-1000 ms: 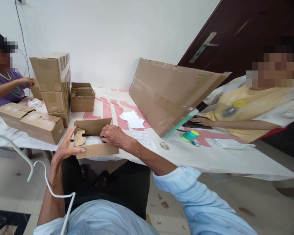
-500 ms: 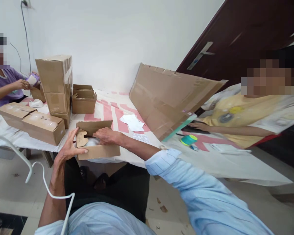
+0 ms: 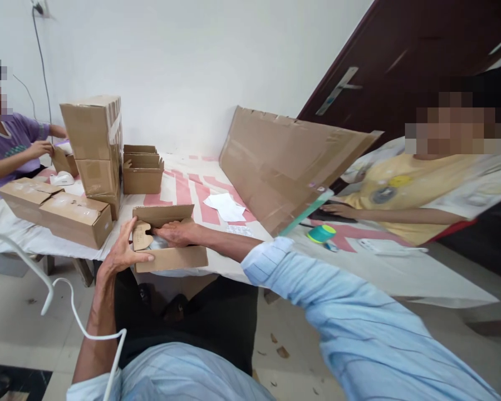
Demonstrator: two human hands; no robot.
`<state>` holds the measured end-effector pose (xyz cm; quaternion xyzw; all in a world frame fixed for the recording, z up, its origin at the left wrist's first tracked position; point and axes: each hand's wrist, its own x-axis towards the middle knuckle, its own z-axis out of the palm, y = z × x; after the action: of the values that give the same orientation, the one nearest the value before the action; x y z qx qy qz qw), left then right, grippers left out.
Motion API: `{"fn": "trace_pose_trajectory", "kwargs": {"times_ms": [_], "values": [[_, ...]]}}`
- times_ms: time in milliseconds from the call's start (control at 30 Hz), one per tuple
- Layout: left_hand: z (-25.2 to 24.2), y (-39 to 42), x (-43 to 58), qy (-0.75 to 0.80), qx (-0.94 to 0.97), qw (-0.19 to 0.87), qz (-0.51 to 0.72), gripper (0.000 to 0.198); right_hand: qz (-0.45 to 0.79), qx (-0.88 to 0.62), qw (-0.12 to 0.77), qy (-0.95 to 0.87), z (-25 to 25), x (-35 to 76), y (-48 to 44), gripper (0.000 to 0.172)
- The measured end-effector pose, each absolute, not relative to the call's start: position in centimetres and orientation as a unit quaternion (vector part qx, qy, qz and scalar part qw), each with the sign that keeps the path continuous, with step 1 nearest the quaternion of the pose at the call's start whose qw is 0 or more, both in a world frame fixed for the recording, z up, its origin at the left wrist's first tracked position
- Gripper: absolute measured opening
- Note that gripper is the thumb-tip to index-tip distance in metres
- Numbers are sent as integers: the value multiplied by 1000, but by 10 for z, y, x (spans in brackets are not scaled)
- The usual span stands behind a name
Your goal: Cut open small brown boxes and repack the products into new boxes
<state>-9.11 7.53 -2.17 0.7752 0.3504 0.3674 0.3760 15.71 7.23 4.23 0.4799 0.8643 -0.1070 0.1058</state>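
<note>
A small open cardboard box (image 3: 172, 260) sits at the table's front edge, its long back flap standing up. My left hand (image 3: 123, 248) is closed around the box's left end, with the thumb along the front wall and the fingers behind the notched end flap (image 3: 141, 236). My right hand (image 3: 174, 233) reaches into the box with its fingers bent together near that flap. What those fingers hold, if anything, is hidden. Something pale and whitish (image 3: 158, 243) shows inside the box, partly under my right hand.
Closed cartons (image 3: 73, 214) lie at the left beside a taller stack (image 3: 91, 133). Open boxes (image 3: 143, 178) stand behind. White papers (image 3: 225, 207), a leaning cardboard sheet (image 3: 288, 167) and a green-yellow spool (image 3: 321, 234) are to the right. One person (image 3: 14, 145) sits left, another (image 3: 394, 195) right.
My right hand has shifted left inside the box, toward the notched end flap. My left hand keeps its hold. The person at the left has lowered a purple-and-white item into a box.
</note>
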Motion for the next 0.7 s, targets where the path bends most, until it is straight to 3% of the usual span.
{"fn": "trace_pose_trajectory", "kwargs": {"times_ms": [267,467,700], "values": [[-17,78,-91,359,755,397,380,118,-106,474,4,874,67,167,61,56],[-17,84,-89,369,741,402,390,123,-104,464,-124,871,113,206,54,75],[39,84,-80,306,777,317,449,109,-162,427,-245,855,168,225,45,66]]}}
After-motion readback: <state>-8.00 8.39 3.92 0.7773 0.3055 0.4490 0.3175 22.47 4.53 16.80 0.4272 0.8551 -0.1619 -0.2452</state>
